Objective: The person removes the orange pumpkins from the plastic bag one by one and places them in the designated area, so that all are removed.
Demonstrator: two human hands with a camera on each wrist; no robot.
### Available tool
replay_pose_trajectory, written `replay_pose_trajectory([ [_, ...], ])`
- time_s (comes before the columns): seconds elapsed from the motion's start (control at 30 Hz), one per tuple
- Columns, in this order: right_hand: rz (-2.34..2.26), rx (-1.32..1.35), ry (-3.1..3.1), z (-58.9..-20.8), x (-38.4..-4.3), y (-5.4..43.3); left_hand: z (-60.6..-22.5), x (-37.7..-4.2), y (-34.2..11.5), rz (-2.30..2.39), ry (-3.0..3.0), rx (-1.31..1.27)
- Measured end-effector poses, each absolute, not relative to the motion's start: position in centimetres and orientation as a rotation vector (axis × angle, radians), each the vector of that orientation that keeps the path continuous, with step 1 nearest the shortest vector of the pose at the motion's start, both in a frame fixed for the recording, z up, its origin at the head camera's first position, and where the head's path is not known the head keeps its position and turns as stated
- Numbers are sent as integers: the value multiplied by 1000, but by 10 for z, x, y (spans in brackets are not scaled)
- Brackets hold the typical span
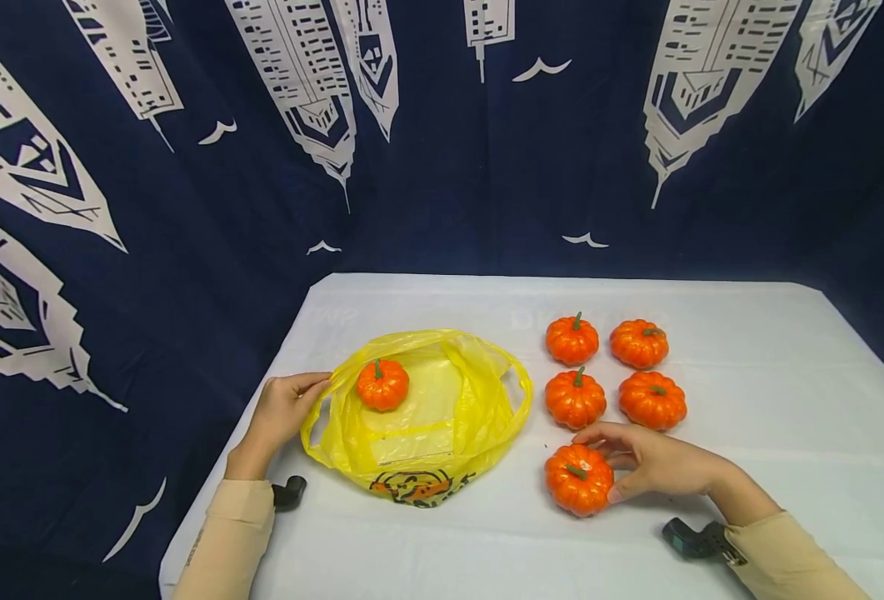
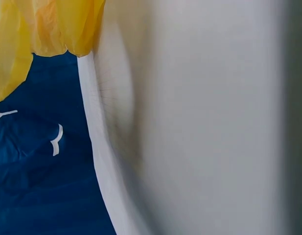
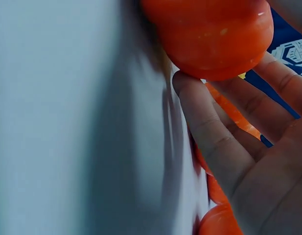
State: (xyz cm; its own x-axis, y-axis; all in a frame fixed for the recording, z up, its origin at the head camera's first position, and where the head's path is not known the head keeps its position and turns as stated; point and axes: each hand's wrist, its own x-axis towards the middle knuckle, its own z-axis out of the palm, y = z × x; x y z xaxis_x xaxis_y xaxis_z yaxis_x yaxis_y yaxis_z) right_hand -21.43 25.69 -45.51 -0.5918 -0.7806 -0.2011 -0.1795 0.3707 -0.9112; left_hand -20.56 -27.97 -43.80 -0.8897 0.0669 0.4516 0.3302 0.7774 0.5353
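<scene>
A yellow plastic bag [image 1: 412,442] lies spread on the table with its mouth held wide, one small orange pumpkin [image 1: 382,385] inside. My left hand [image 1: 282,410] pinches the bag's left rim by the handle; in the left wrist view only part of the bag [image 2: 75,27] and a sliver of that hand show. On the right, my right hand [image 1: 662,462] holds another small pumpkin [image 1: 578,481] between thumb and fingers, near the table's front. Up close, in the right wrist view, the fingers touch this pumpkin's [image 3: 214,41] side; the thumb is partly cut off.
Several more pumpkins stand in two rows beyond my right hand, among them the near left pumpkin [image 1: 575,402] and far right pumpkin [image 1: 639,343]. A white cloth covers the table [image 1: 771,375]. Behind it hangs a dark blue curtain [image 1: 486,183] with white buildings.
</scene>
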Motion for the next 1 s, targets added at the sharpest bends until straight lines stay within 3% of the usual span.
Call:
replay_pose_trajectory([
  [1.0, -1167, -899, 2041, -456, -211, 258, -438, -206, -282, -869, -2550, -304],
])
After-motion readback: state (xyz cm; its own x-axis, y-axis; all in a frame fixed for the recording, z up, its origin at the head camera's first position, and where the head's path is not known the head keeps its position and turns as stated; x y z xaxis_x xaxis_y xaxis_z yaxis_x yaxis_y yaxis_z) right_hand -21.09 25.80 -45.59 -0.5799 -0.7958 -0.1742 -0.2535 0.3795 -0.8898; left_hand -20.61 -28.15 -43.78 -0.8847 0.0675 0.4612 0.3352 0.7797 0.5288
